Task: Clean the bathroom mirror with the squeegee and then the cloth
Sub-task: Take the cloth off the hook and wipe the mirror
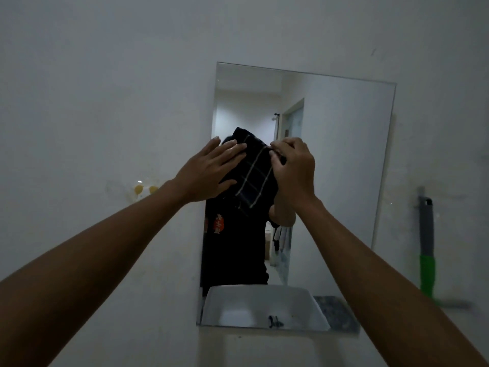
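White painted wall [105, 75] filled most of the view, dimly lit, with a frameless rectangular mirror [344, 154] mounted on it above a white sink [264, 345]. Both of my arms were raised in front of the glass. My left hand [209, 173] lay flat against a dark plaid cloth [254, 181], fingers extended and slightly spread, the palm pressed on the cloth's left side. My right hand [293, 168] gripped the cloth's upper right edge, fingers curled and pinched closed on the fabric. Whether the cloth touched the glass could not be determined. A squeegee [427, 250] with a grey and green handle hung against the wall to the right of the mirror, well apart from both hands. Two yellow marks [145, 189] showed on the wall left of the mirror.
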